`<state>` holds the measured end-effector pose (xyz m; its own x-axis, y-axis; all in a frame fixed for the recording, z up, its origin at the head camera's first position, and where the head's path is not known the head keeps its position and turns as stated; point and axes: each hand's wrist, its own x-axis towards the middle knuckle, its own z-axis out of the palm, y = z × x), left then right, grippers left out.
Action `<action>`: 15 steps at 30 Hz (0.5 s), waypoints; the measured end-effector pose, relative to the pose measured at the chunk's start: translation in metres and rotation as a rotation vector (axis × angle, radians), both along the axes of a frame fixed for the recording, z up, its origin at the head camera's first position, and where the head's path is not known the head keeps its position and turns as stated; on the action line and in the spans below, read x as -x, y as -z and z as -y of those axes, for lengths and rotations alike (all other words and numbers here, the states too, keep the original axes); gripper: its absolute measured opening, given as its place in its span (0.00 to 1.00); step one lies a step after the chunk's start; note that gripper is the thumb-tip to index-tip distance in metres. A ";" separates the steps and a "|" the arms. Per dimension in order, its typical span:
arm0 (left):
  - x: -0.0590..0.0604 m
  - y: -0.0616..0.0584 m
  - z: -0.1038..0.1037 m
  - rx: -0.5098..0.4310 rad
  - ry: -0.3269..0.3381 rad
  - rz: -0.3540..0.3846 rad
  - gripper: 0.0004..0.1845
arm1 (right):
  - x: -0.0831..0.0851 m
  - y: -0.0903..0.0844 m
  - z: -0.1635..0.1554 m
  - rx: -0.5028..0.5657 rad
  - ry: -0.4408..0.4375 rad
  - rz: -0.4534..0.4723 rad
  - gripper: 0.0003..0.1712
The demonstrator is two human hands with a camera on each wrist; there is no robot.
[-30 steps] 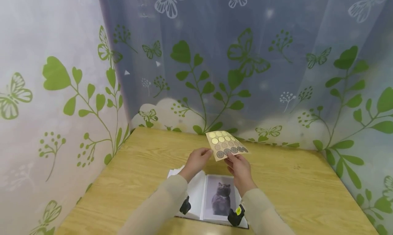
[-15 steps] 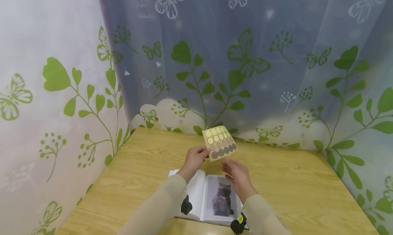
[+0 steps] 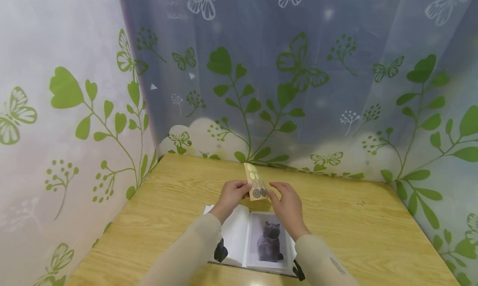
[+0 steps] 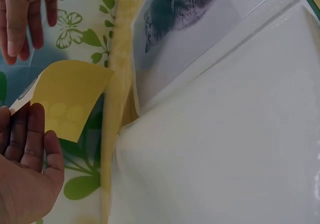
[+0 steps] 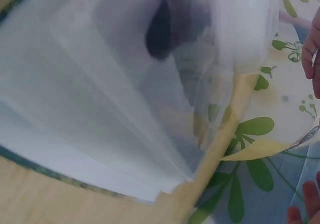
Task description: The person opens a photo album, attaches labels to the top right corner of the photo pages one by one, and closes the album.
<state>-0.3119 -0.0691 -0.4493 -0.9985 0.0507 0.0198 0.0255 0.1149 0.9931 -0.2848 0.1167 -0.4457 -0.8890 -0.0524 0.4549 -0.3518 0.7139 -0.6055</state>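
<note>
The left hand (image 3: 232,194) holds a yellow sticker sheet (image 3: 254,182) by its left edge above the table (image 3: 157,219), thumb in front and fingers curled behind; the left wrist view shows those fingers against the sheet's plain yellow back (image 4: 70,101). The sheet stands nearly edge-on to the head camera, so only a narrow strip of round stickers shows, pale yellow ones above and grey ones below.

Just to its right, the right hand (image 3: 285,203) has its fingertips at the sheet's lower right edge, near the grey stickers. Its grip looks loose, with the fingers fairly straight, and I cannot tell whether it pinches a sticker or only touches the sheet.

Below both hands an open photo album (image 3: 257,240) lies flat on the table, with a grey cat picture (image 3: 269,241) in the right-hand sleeve and a blank white page on the left.

As a judgement, the work is at an early stage: no sticker can be seen on the album pages, and none looks clearly lifted from the sheet.
</note>
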 end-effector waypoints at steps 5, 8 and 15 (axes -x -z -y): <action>-0.002 0.004 0.004 -0.052 0.036 0.021 0.12 | 0.004 -0.002 0.011 -0.164 -0.063 -0.129 0.16; -0.005 0.005 0.004 -0.088 0.078 0.037 0.13 | 0.004 -0.003 0.015 -0.199 -0.080 -0.151 0.15; -0.011 0.008 0.003 -0.094 0.107 0.033 0.14 | 0.000 0.002 0.024 -0.226 -0.078 -0.192 0.14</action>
